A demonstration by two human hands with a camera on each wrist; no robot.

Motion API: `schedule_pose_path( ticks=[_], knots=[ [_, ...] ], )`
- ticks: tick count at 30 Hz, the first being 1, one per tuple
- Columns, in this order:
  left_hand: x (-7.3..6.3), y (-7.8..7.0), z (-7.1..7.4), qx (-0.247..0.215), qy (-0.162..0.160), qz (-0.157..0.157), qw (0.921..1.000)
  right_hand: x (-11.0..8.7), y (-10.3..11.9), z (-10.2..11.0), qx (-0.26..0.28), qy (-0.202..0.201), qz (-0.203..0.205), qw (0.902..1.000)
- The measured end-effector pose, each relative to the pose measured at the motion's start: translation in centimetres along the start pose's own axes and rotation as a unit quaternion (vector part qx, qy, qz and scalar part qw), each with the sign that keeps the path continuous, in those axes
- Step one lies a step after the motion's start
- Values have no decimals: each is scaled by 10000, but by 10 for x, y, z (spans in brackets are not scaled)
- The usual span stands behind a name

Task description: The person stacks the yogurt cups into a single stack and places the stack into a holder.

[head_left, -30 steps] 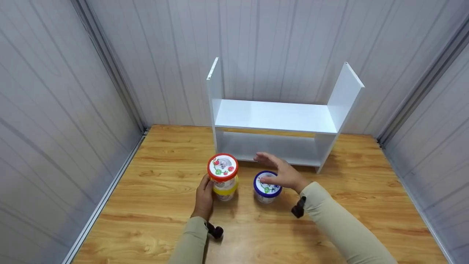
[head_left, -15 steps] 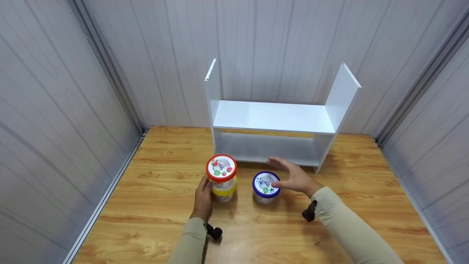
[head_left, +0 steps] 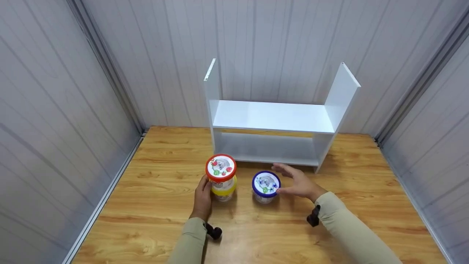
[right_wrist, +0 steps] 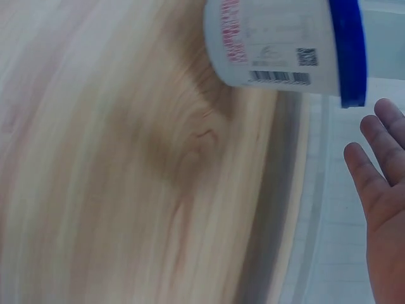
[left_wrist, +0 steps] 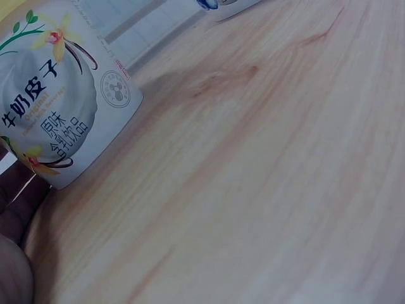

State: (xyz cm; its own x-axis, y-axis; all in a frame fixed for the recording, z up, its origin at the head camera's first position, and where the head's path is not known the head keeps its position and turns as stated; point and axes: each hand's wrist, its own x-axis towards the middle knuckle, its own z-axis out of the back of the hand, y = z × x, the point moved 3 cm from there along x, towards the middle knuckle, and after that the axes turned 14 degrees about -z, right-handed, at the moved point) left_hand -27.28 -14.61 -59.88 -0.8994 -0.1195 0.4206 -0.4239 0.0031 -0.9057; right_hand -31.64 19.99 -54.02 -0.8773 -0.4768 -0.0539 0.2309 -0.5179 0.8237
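A red-lidded cup (head_left: pixel 221 167) with strawberries on its lid stands on top of a yellow-lidded cup (head_left: pixel 224 190), both upright. My left hand (head_left: pixel 202 198) holds the lower cup from its left side. In the left wrist view, fingers (left_wrist: pixel 22 206) lie against the yellow-lidded cup (left_wrist: pixel 69 95) near its base. A blue-lidded cup (head_left: pixel 266 184) stands upright to the right of the stack. My right hand (head_left: pixel 299 184) is at its right side, thumb near the lid rim and fingers spread. In the right wrist view, the fingers (right_wrist: pixel 370 174) are apart from the cup.
A white two-level shelf (head_left: pixel 273 115) with tall side panels stands behind the cups on the wooden table (head_left: pixel 165 176). Pale panel walls (head_left: pixel 176 55) enclose the back and both sides. A black wrist camera (head_left: pixel 214 232) is strapped to each wrist.
My right hand has moved to the right and nearer me, from over the blue-lidded cup to its right side. My left hand and the cups have stayed in place.
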Motion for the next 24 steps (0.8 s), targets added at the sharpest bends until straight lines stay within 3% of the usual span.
schedule_pose_path(
  ticks=[7, 14, 24],
  knots=[
    [1, 1, 2, 64, 22, 194, 9998, -2, -13, -4, -33, 62, -175, 9998],
    [2, 0, 3, 33, -78, 2, 10000, -1, -22, -12, 67, 74, -634, 9979],
    [-1, 5, -1, -216, -128, 14, 9997, -1, -32, -17, 713, 248, -514, 9958]
  ],
)
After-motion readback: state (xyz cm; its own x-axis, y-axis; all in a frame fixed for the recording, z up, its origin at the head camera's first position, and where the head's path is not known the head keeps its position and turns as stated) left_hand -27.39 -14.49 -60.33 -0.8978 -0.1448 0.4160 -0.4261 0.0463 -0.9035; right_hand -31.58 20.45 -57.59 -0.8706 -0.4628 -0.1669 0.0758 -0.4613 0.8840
